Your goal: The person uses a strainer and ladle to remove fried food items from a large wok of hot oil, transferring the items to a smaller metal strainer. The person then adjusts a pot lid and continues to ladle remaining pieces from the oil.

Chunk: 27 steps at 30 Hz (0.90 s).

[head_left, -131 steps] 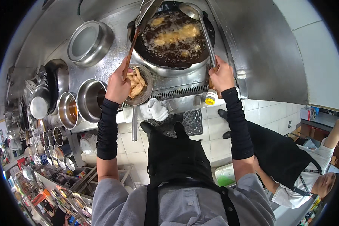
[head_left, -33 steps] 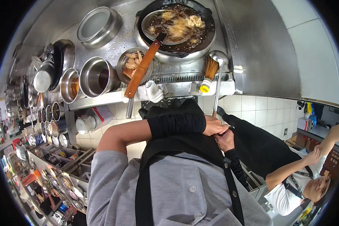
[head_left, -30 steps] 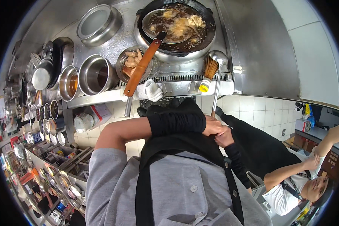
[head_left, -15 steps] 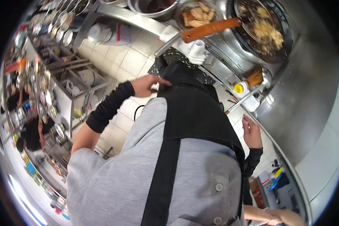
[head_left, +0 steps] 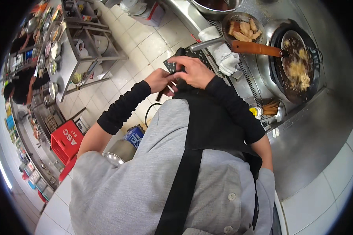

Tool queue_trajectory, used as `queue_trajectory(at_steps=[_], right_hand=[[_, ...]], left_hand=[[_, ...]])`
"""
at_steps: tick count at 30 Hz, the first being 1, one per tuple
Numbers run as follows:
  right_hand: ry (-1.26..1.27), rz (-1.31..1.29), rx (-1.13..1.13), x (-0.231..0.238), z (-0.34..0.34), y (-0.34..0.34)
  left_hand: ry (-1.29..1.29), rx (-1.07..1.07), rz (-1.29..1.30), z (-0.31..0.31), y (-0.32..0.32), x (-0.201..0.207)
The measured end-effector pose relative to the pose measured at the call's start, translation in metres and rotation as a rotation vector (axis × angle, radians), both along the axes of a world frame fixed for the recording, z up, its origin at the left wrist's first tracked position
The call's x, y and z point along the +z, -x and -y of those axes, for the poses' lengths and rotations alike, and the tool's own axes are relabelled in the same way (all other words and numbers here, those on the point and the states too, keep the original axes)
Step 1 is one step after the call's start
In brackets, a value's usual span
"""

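Black fabric of the apron (head_left: 208,117) filled the middle of the head view, and both hands met at its upper edge. The left hand (head_left: 159,80) pinched a thin dark strip, probably the apron's strap or tie, fingers closed on it, just beside the right hand. The right hand (head_left: 194,72) lay curled over the apron top, its grip seemingly closed on the same dark cloth, though the fingers hid what lay beneath. Both forearms wore black sleeves above a grey shirt.

Beyond the hands, the steel surface (head_left: 313,129) curved along the right. On it sat a dark wok (head_left: 298,64) of frying food, with a wooden-handled ladle (head_left: 257,48) resting across its rim. A metal strainer bowl (head_left: 243,29) of fried pieces stood just left of the wok, and a white cloth (head_left: 223,56) lay beside it. A red crate (head_left: 66,139) sat on the tiled floor at the left.
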State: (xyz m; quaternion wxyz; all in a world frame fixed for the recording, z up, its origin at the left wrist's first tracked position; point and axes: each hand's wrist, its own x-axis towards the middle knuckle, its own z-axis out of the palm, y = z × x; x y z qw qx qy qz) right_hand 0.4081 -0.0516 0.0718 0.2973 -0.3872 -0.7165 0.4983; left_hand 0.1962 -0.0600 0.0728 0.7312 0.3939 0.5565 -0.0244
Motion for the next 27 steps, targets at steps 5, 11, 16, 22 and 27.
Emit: queue_trajectory(at_steps=[5, 11, 16, 22, 27], right_hand=[[0.019, 0.175, 0.158, -0.008, -0.001, -0.001], [-0.131, 0.332, 0.348, -0.02, 0.014, -0.018], [0.097, 0.364, 0.449, 0.004, 0.008, -0.012], [-0.252, 0.499, 0.288, -0.034, 0.013, 0.0], [0.303, 0.392, 0.492, -0.025, 0.003, 0.003]], left_hand=[[0.149, -0.06, 0.273, 0.017, 0.032, 0.003], [0.037, -0.151, 0.223, 0.02, 0.031, 0.016], [-0.184, -0.364, 0.113, 0.025, 0.027, -0.007], [-0.05, -0.264, 0.155, 0.035, 0.026, -0.047], [0.2, -0.199, 0.23, 0.031, 0.035, -0.055]])
